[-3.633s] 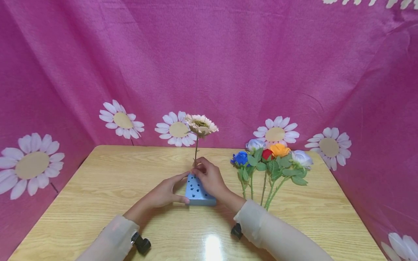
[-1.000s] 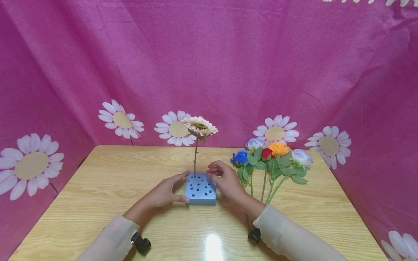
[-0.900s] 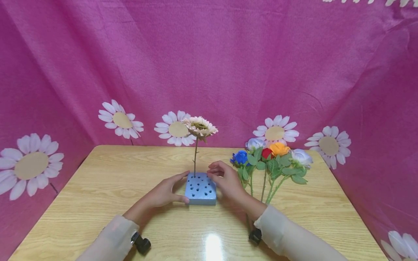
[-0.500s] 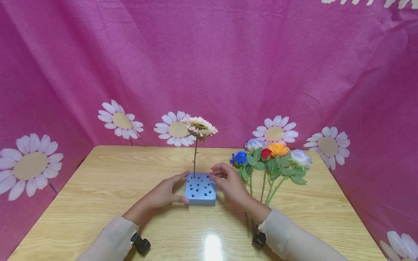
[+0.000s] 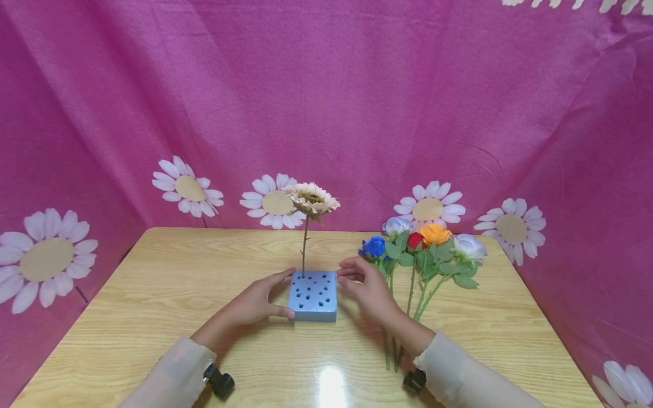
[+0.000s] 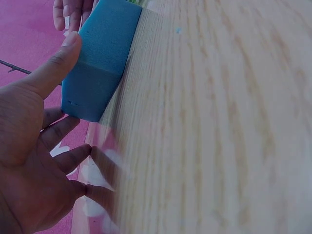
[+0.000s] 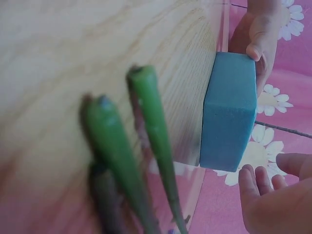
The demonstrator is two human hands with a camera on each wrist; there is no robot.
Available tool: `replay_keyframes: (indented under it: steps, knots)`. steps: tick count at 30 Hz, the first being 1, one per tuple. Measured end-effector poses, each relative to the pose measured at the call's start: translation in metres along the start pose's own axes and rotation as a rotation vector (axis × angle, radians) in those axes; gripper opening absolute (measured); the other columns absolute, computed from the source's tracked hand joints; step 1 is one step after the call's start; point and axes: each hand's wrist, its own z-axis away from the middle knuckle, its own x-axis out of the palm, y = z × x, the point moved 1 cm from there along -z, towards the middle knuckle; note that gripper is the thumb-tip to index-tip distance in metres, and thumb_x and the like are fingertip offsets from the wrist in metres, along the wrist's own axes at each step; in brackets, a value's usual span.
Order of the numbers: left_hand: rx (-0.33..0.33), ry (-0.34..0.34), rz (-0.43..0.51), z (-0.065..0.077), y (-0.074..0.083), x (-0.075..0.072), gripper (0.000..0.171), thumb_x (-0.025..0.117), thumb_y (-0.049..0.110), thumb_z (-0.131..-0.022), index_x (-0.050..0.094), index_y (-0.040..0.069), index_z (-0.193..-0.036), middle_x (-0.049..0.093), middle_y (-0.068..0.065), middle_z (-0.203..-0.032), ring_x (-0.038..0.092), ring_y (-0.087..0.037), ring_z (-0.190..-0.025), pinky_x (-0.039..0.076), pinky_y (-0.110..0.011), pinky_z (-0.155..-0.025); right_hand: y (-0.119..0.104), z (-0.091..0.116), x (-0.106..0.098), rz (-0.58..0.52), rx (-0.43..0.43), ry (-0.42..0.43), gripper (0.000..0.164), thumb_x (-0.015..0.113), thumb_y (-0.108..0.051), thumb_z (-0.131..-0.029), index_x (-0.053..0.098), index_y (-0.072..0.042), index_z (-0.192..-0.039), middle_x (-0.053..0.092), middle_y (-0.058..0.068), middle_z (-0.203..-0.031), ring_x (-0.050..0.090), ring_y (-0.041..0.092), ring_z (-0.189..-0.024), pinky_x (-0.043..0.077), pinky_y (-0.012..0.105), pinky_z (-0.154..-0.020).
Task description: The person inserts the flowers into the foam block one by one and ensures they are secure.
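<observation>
A blue foam block [image 5: 313, 294] full of holes lies on the table, and an artificial pale pink daisy-like flower [image 5: 312, 199] stands upright in a hole at its far left. My left hand [image 5: 253, 300] holds the block's left side, thumb at the near corner and index finger at the far corner. In the left wrist view the thumb [image 6: 58, 66] lies against the block [image 6: 100, 53]. My right hand [image 5: 369, 289] is just right of the block with fingers loosely bent and nothing held; the right wrist view shows it apart from the block [image 7: 229, 112].
Artificial roses lie at the right of the wooden table [image 5: 178, 272]: a blue rose [image 5: 374, 247], a red rose [image 5: 415, 241], an orange rose [image 5: 435, 233] and pale lilac ones. Their green stems [image 7: 156, 122] point toward the near edge, by my right forearm. A pink daisy-print curtain [image 5: 326, 113] surrounds the table.
Earlier my right hand pinched the flower's stem at the block. It has let go and moved right, off the block's far right corner. The left hand keeps its hold.
</observation>
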Motion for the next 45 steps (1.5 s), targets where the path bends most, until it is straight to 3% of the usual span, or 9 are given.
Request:
replay_keyframes:
  steps: [7,28,38,45]
  knots:
    - [-0.001,0.003,-0.005,0.000,0.000,0.000,0.105,0.089,0.042,-0.079,0.031,0.020,-0.164,0.041,-0.009,-0.163,0.027,-0.034,-0.155,0.021,-0.061,-0.124,0.004,0.006,-0.010,0.016,-0.009,0.004,0.033,0.073,0.002,-0.092,0.064,0.004,-0.124,0.071,0.025,-0.117,0.070,0.031,-0.110,0.055,0.036,-0.101]
    - [0.018,-0.003,0.002,0.002,0.003,-0.001,0.105,0.088,0.040,-0.080,0.030,0.016,-0.164,0.038,-0.009,-0.165,0.026,-0.035,-0.155,0.020,-0.061,-0.124,0.013,0.024,-0.037,0.074,0.041,0.032,0.040,0.073,-0.001,-0.094,0.061,0.005,-0.131,0.069,0.023,-0.124,0.067,0.033,-0.115,0.055,0.031,-0.099]
    - [0.012,-0.004,0.000,0.001,0.000,-0.001,0.106,0.089,0.041,-0.080,0.030,0.017,-0.164,0.038,-0.008,-0.165,0.025,-0.035,-0.156,0.019,-0.061,-0.124,0.016,0.033,-0.049,0.065,0.059,0.019,0.039,0.071,-0.001,-0.096,0.060,0.007,-0.132,0.067,0.026,-0.125,0.066,0.036,-0.117,0.053,0.021,-0.096]
    - [0.036,-0.004,-0.004,0.001,-0.001,-0.001,0.105,0.088,0.039,-0.080,0.030,0.016,-0.164,0.041,-0.010,-0.163,0.027,-0.035,-0.155,0.020,-0.062,-0.123,0.015,0.040,-0.056,0.086,0.088,0.023,0.041,0.069,-0.001,-0.097,0.057,0.009,-0.134,0.066,0.027,-0.127,0.066,0.038,-0.117,0.056,0.027,-0.096]
